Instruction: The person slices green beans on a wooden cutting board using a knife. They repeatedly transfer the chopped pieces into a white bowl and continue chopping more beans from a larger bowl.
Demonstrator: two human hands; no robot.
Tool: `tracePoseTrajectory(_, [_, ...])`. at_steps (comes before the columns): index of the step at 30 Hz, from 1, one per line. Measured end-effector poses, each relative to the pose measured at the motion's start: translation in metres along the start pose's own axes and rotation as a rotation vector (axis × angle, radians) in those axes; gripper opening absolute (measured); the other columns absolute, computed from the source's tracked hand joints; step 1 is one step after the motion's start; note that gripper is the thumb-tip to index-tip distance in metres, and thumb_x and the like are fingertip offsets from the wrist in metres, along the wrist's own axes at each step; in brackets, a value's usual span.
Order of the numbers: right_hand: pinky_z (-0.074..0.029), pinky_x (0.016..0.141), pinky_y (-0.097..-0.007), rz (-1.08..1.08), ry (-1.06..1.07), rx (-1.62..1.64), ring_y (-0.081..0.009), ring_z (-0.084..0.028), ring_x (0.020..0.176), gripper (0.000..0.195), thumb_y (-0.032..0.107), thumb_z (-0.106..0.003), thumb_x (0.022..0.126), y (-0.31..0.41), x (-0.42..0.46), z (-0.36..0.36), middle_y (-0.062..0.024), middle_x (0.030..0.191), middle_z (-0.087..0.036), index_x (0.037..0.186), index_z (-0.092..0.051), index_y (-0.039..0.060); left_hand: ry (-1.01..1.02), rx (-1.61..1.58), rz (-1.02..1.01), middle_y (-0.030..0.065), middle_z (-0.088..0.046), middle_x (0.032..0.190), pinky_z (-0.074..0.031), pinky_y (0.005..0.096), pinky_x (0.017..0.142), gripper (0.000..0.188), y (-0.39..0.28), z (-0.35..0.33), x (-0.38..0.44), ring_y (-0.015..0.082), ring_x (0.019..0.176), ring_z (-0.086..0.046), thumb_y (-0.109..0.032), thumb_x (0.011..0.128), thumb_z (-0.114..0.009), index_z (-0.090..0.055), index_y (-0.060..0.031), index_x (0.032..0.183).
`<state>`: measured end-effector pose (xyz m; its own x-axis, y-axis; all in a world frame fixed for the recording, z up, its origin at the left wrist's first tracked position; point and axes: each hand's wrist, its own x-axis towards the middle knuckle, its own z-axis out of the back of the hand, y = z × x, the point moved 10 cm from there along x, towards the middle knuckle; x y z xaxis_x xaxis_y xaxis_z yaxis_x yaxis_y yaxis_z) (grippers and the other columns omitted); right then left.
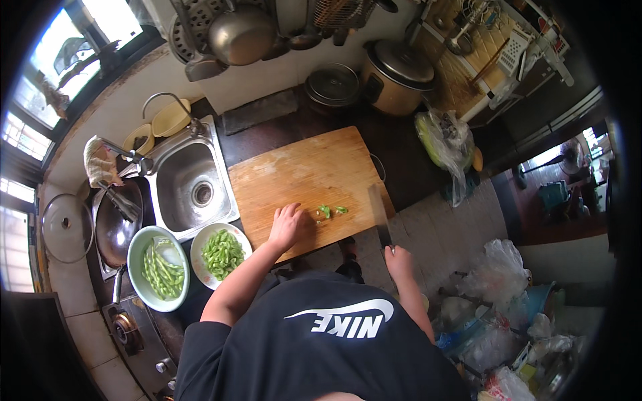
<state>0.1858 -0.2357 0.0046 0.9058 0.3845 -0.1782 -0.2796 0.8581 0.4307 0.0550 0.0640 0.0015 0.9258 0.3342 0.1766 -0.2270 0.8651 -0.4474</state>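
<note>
My right hand (399, 261) grips the handle of a kitchen knife (377, 208), whose blurred blade is at the right edge of the wooden cutting board (301, 170). My left hand (288, 225) rests at the board's near left part; its fingers are partly bent, and whether something lies beneath them cannot be seen. A few cut green pieces (325, 211) lie on the board between the hand and the knife. Left of the board, a white plate (198, 250) holds sliced green beans (223, 253), and beside it a pale green basin (134, 260) holds whole green beans (163, 275).
A steel sink (185, 170) adjoins the board's left side, with a wok (118, 225) beyond it. A rice cooker (393, 85) and a lidded pot (332, 86) stand behind. A plastic bag with vegetables (446, 145) is at right; a gas stove (135, 331) is at lower left.
</note>
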Motion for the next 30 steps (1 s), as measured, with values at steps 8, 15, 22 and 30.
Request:
tracePoseTrajectory(8, [-0.049,0.056,-0.0472,0.114,0.087,-0.218,-0.0372,-0.061,0.061,0.03,0.03,-0.053,0.083,0.06,-0.011,-0.018,-0.0189,0.065,-0.061,0.068,-0.059,0.0042,-0.003,-0.036,0.104,0.0103,-0.051,0.11,-0.034,0.0408,0.089,0.044,-0.006,-0.022,0.017,0.0283,0.105,-0.046,-0.021,0.068,-0.068,-0.055,-0.0078,0.108])
tracePoseTrajectory(15, [-0.049,0.059,-0.0476,0.152,0.214,-0.103,-0.037,-0.061,0.064,0.031,0.032,-0.052,0.084,0.087,-0.02,-0.04,-0.0185,0.067,-0.062,0.071,-0.06,0.0048,-0.064,-0.109,0.113,0.0127,-0.051,0.11,-0.035,0.0423,0.088,0.041,-0.005,-0.019,0.008,0.0311,0.103,-0.046,-0.017,0.069,-0.067,-0.055,-0.006,0.107])
tracePoseTrajectory(22, [-0.034,0.035,-0.024,-0.359,0.482,0.827,-0.0083,-0.043,0.039,0.027,0.024,-0.055,0.085,0.013,-0.034,-0.074,-0.0008,0.051,-0.047,0.067,-0.051,0.0037,0.011,-0.115,0.104,0.0186,-0.039,0.131,-0.025,0.0459,0.103,0.059,-0.004,-0.033,-0.01,0.0348,0.124,-0.033,-0.016,0.075,-0.063,-0.039,-0.0009,0.126])
tracePoseTrajectory(30, [-0.032,0.037,-0.0246,-0.478,0.756,1.083,-0.0106,-0.04,0.039,0.024,0.023,-0.052,0.088,0.003,-0.056,-0.117,-0.0027,0.053,-0.045,0.074,-0.049,0.0033,0.193,-0.176,0.145,0.0258,-0.013,0.144,-0.014,0.0472,0.109,0.077,-0.03,-0.065,-0.007,0.0374,0.135,-0.011,-0.028,0.083,-0.056,-0.013,0.0037,0.138])
